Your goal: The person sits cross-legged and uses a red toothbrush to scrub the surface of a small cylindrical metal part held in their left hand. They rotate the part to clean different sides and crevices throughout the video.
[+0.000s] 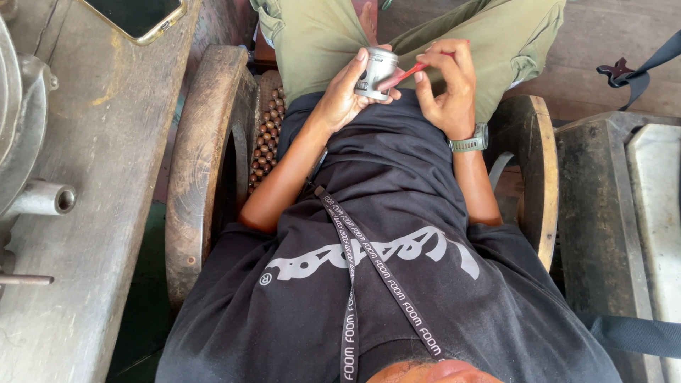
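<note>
I sit in a wooden chair, looking down at my lap. My left hand (342,96) grips a short silver metal cylinder (377,70), held over my black shirt. My right hand (447,85) pinches a thin red-handled tool (410,71) whose tip pokes into the cylinder's open side. A grey-green watch (471,142) is on my right wrist. Both hands are close together just above my olive trousers.
A wooden chair arm (206,149) curves on the left, another chair arm (535,163) on the right. A beaded seat cover (266,131) shows beside my left arm. A worn bench (92,177) holds a phone (138,15) and metal machine parts (28,142). A grey metal stand (610,213) is at right.
</note>
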